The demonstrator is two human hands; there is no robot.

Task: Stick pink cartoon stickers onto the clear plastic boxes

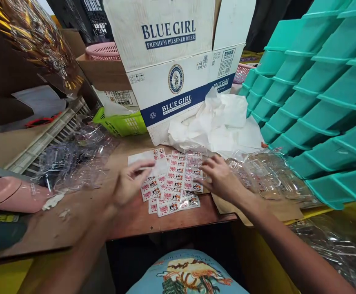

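My left hand (130, 181) is left of the sticker sheets, slightly blurred. Its thumb and index finger are drawn close together beside a white backing paper (161, 166); whatever they may hold is too small to make out. My right hand (219, 175) curls its fingers on the right side of a clear plastic box (194, 161), which lies over the sheets. Several overlapping sticker sheets (174, 173) with pink lettering and cartoon cats are spread between both hands, near the table's front edge.
Crumpled white paper (214, 122) lies before a Blue Girl beer carton (178, 81). Clear plastic boxes (263, 175) sit at right, below stacked teal bins (328, 98). More clear plastic packaging (74, 159), a pink bottle (12, 194) and a green basket (121, 123) are at left.
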